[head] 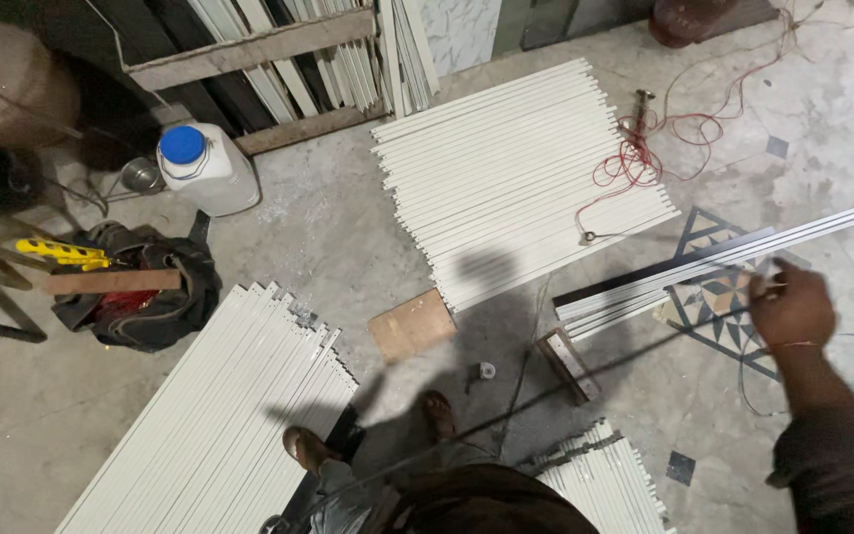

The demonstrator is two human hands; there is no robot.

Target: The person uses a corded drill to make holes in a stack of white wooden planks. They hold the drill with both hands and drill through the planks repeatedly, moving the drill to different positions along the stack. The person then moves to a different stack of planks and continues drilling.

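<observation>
My right hand [793, 309] is closed around the upper end of a thin dark rod [585, 371], which slants down-left across the floor toward my feet [310, 450]. The hand hovers just beside the near end of a bundle of long white and dark profile strips [664, 277] that runs off to the upper right. My left hand does not show; the rod's lower end disappears near my body at the bottom edge.
Stacks of white strips lie at centre [516, 178], lower left [219, 415] and bottom right [605, 485]. Also on the concrete floor are red wire [644, 148], a white jug with a blue cap [205, 168], a dark tool bag [140, 292], a cardboard piece [412, 324] and a wooden block [567, 364].
</observation>
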